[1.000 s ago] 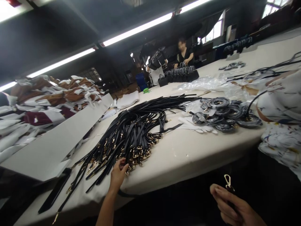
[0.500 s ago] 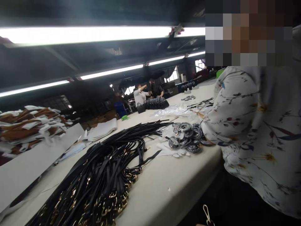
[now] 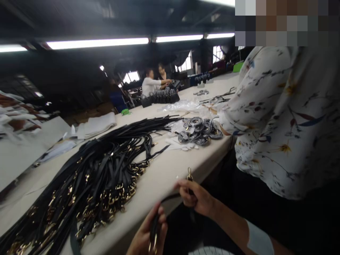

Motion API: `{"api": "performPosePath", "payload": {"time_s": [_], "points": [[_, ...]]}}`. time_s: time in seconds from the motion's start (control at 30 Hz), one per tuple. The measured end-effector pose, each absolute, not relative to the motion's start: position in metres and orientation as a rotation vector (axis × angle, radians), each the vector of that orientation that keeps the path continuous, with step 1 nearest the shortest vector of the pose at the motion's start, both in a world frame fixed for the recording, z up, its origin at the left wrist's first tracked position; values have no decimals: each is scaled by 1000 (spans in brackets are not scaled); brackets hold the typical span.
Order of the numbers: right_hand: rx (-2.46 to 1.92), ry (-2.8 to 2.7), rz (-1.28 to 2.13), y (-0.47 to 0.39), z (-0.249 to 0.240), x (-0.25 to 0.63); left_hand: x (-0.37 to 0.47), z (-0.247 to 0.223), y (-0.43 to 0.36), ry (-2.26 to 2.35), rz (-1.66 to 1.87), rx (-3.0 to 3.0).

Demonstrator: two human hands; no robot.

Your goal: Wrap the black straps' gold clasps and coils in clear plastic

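Between my two hands, at the table's front edge, runs a black strap (image 3: pixel 170 197) with gold fittings. My left hand (image 3: pixel 152 228) is closed around one part of it, where gold metal shows below the fingers. Higher and to the right, my right hand (image 3: pixel 195 196) pinches the strap close to its gold snap hook (image 3: pixel 189 173), which points up above the fingers. Left of my hands a large pile of black straps (image 3: pixel 106 166) with gold buckles and hooks lies on the pale table (image 3: pixel 156 173).
A co-worker in a floral blouse (image 3: pixel 281 127) stands close on my right. Coiled grey straps (image 3: pixel 202 129) and a white glove (image 3: pixel 180 144) lie before them. Folded white cloth (image 3: pixel 97 125) is at the back left. Black bags (image 3: pixel 162 97) and two people stand farther off.
The view has tilted down and shifted right. Both my hands now show with the strap; before, only its gold hook and a sliver of finger showed at the bottom edge.
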State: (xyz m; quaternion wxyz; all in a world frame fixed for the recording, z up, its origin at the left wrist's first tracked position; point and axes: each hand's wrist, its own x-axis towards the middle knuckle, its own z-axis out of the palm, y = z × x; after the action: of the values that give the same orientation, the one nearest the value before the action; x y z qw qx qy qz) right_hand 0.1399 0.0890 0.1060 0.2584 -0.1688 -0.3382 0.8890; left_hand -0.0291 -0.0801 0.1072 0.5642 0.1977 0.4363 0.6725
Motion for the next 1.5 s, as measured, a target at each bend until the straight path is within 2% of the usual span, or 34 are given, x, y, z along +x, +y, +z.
{"api": "performPosePath", "payload": {"time_s": [0.07, 0.17, 0.33, 0.5, 0.57, 0.93, 1.13, 1.3, 1.5], "points": [[-434, -904, 2423, 97, 108, 137, -4, 115, -69, 867, 1611, 405], [-408, -890, 2445, 100, 101, 138, 19, 114, -48, 917, 1597, 434], [-473, -829, 2549, 92, 87, 136, 23, 87, -41, 1409, 1574, 601], [-468, -1063, 2603, 83, 69, 135, 12, 76, -51, 2113, 1287, 1015], [-510, -1166, 2541, 79, 61, 135, 7, 78, -51, 2217, 1240, 1132], [-550, -1161, 2511, 83, 59, 140, 11, 80, -29, 1635, 1398, 704], [-683, -909, 2615, 90, 52, 150, 14, 84, -19, 1507, 1364, 586], [-584, -727, 2686, 86, 48, 150, 11, 75, -18, 1455, 1319, 543], [-505, -843, 2693, 90, 63, 146, 11, 77, -19, 1422, 1372, 551]]}}
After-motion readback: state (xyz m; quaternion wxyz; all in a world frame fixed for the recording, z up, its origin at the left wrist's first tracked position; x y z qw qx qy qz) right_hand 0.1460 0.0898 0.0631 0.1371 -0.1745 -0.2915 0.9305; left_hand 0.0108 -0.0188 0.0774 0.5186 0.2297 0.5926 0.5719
